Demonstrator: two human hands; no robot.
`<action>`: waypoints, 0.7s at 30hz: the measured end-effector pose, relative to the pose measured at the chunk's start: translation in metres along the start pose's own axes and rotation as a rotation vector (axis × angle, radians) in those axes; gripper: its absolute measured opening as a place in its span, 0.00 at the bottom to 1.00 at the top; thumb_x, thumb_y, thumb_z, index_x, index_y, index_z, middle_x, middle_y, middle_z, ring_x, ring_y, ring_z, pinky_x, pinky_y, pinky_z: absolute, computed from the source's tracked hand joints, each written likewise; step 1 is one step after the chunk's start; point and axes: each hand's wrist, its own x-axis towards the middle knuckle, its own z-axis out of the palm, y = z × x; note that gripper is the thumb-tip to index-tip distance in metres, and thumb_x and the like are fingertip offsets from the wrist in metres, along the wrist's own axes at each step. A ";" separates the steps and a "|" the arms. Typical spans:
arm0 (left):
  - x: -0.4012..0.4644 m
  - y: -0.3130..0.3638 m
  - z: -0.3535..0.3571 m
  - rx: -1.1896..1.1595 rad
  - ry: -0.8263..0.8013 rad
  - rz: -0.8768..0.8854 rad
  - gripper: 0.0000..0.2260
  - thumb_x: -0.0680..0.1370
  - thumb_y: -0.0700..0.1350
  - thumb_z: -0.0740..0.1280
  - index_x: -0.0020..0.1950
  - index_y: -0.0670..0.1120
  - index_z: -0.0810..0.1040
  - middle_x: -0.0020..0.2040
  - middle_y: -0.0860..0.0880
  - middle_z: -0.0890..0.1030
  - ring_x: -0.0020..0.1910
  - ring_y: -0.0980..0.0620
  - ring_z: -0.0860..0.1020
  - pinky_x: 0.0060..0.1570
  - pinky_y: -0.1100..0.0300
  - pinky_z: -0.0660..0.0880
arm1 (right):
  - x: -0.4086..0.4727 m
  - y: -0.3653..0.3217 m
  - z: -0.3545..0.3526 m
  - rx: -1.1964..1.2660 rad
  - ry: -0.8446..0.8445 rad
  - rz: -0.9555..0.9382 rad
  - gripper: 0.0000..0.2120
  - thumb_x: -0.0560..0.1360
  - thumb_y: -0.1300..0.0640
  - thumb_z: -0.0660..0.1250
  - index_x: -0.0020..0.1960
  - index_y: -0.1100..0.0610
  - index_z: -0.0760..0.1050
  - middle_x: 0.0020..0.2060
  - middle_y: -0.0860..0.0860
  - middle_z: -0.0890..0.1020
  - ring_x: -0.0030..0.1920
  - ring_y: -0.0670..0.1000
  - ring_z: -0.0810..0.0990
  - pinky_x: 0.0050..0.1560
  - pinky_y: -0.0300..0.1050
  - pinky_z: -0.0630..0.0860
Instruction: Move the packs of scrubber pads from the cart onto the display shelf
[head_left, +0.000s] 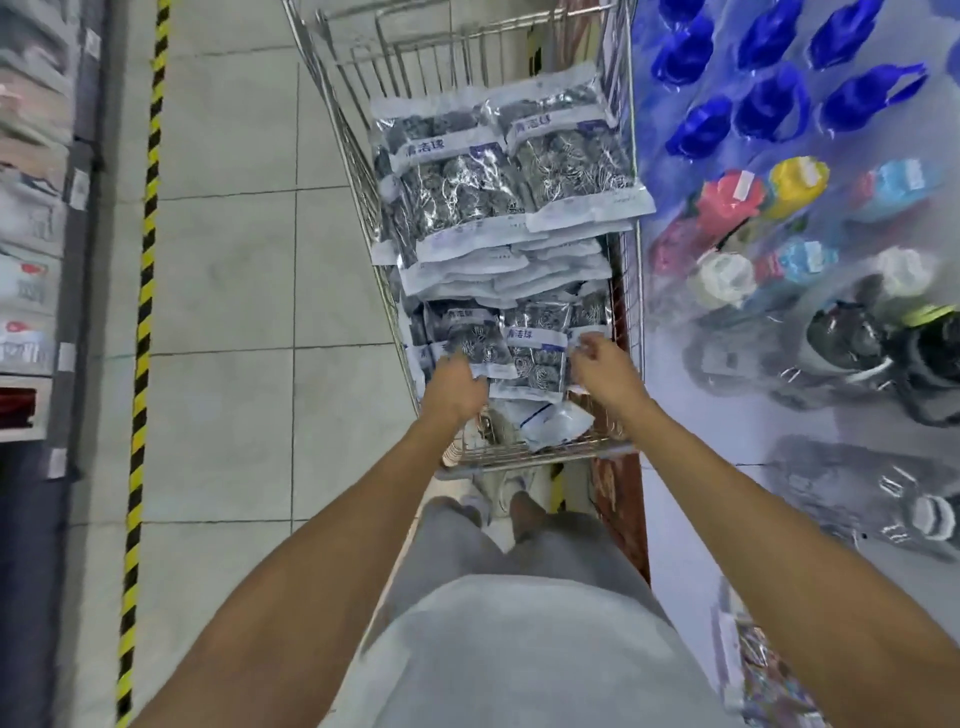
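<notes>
A wire shopping cart (524, 457) stands in front of me, filled with clear packs of grey steel scrubber pads with white and blue labels. A tall stack of packs (514, 171) fills the far half. Lower packs (535, 353) lie in the near half. My left hand (454, 387) reaches in and its fingers curl on the left near pack (467, 338). My right hand (605, 364) pinches the edge of a pack at the cart's right side. The display shelf (810, 291) runs along the right.
Blue-handled items (769, 98) and coloured bottles (779, 208) hang or stand on the right display. Another shelf with goods (36, 234) lines the left. A yellow-black striped line (148, 291) runs along the tiled floor. My legs and shoes (498, 499) are behind the cart.
</notes>
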 end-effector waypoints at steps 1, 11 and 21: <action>0.018 -0.002 0.006 -0.006 -0.012 -0.034 0.22 0.80 0.45 0.66 0.72 0.39 0.68 0.68 0.36 0.74 0.59 0.37 0.79 0.59 0.39 0.79 | 0.013 -0.001 0.001 0.016 -0.013 0.025 0.22 0.83 0.50 0.63 0.74 0.57 0.70 0.60 0.55 0.82 0.53 0.57 0.82 0.59 0.52 0.78; 0.104 0.010 0.029 -0.156 0.082 -0.340 0.28 0.73 0.48 0.69 0.71 0.42 0.67 0.59 0.40 0.79 0.52 0.40 0.83 0.49 0.44 0.84 | 0.109 0.025 0.042 0.258 -0.080 0.323 0.34 0.82 0.46 0.67 0.79 0.61 0.60 0.73 0.57 0.72 0.71 0.59 0.72 0.70 0.54 0.70; 0.118 0.010 0.037 -0.505 0.122 -0.505 0.17 0.78 0.50 0.74 0.57 0.39 0.74 0.51 0.45 0.81 0.50 0.43 0.81 0.54 0.51 0.81 | 0.137 0.045 0.060 0.493 -0.093 0.496 0.44 0.73 0.48 0.79 0.80 0.59 0.60 0.76 0.57 0.70 0.73 0.59 0.70 0.70 0.64 0.71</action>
